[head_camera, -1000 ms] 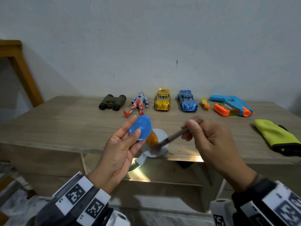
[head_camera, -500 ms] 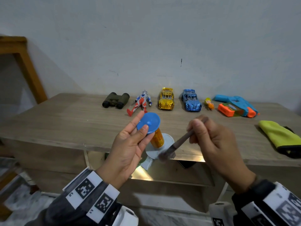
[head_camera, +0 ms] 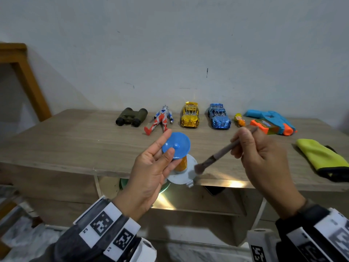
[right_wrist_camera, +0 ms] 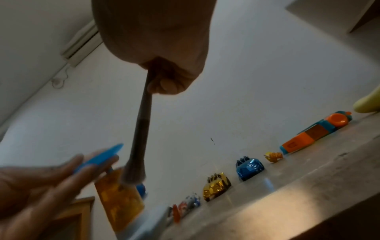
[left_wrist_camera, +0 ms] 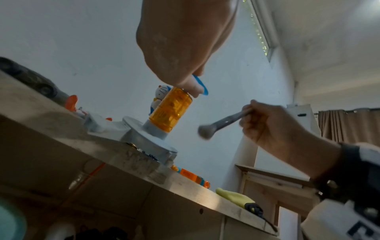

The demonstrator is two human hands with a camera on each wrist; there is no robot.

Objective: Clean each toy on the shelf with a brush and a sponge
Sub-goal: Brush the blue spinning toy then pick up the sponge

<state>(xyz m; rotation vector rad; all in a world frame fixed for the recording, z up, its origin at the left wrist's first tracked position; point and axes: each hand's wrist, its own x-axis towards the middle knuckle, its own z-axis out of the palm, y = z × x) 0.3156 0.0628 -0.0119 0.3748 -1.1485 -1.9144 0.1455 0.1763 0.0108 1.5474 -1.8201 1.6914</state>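
A toy with a blue disc top (head_camera: pixel 178 143), an orange see-through cylinder (head_camera: pixel 181 164) and a round white base (head_camera: pixel 186 177) stands at the table's front edge. My left hand (head_camera: pixel 164 146) pinches the blue disc between thumb and straight fingers. My right hand (head_camera: pixel 245 140) grips a brush (head_camera: pixel 222 151) by its handle, and its bristles (head_camera: pixel 200 168) hang at the base's right rim. In the left wrist view the brush (left_wrist_camera: pixel 224 123) is just right of the cylinder (left_wrist_camera: pixel 170 110), and a small blue cartoon figure (left_wrist_camera: pixel 159 95) shows behind it. The right wrist view has the brush (right_wrist_camera: pixel 141 129) pointing down at the cylinder (right_wrist_camera: pixel 119 199).
Along the wall on the wooden table (head_camera: pixel 75 144) lie binoculars (head_camera: pixel 131 117), an action figure (head_camera: pixel 160 121), a gold car (head_camera: pixel 190 117), a blue car (head_camera: pixel 219 119), a small yellow figure (head_camera: pixel 239 120) and a blue-orange water gun (head_camera: pixel 272 123). A yellow-green sponge (head_camera: pixel 321 157) lies at the right.
The brush tip has swept from beside the orange cylinder, round the front of the white base, to its right rim. My left hand keeps its hold on the blue disc.
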